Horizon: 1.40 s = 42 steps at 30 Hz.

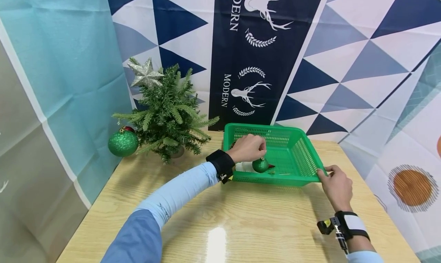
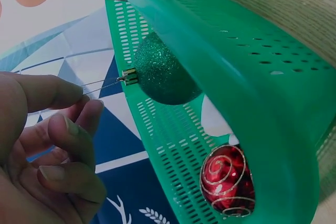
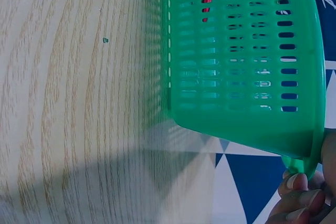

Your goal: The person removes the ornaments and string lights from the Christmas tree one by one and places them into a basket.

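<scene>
My left hand is over the left part of a green plastic basket, pinching the thin hanging loop of a glittery green Christmas ball. In the left wrist view the loop runs taut from thumb and finger to the gold cap of the ball, which hangs within the basket's walls. A red ball with gold swirls lies in the basket beside something white, partly hidden by the rim. At the near right corner, my right hand grips the basket's rim, thumb on top.
Left of the basket stands a small artificial Christmas tree with a silver star on top. A large green ball hangs at its left side, with a red ball partly behind. Patterned cloth surrounds the wooden table.
</scene>
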{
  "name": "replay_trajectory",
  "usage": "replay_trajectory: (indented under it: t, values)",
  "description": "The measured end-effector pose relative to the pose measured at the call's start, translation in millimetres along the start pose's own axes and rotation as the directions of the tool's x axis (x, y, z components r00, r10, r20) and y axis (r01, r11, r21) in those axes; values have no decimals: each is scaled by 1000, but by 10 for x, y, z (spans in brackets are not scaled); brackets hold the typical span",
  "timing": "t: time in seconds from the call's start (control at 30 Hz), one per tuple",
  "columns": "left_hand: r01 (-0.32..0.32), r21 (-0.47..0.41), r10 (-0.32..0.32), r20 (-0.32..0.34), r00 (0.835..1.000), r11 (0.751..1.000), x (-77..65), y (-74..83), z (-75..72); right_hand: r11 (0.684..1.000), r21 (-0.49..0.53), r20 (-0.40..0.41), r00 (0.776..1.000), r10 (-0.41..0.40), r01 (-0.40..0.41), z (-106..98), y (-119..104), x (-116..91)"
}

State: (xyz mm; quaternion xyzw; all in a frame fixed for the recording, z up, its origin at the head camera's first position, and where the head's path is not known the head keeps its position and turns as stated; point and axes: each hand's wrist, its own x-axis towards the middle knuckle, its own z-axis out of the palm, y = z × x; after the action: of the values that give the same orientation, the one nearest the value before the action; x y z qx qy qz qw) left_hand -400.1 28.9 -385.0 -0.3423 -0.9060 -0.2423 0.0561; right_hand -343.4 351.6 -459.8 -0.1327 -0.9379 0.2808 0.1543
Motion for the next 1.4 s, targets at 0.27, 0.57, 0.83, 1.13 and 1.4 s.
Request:
replay_trajectory:
  t: [0.27,0.57,0.83,1.13,1.4]
  values:
    - [11,-16,-11,6,1000,1000,-7,-10,-17,1000,-1,0,1000,-17,17,-16,-38,21]
    - [-1,0,1,2,1000,1000,4,11,28,1000,-7,-8,1000,-5,5,0,-15,17]
    - [-7,-13,8,25,1000,1000,8,51,86,1000,-5,-2,1000,-5,5,2,-8,3]
    - [-28,-2,28,9,1000,1000,26,30,86,1000,-4,-9,1000,-11,11,-19,-20,48]
    - [-31,-9,31,-14,999,999,-140,156,-150,1000,-3,3,1000,-22,22,-14,12,34]
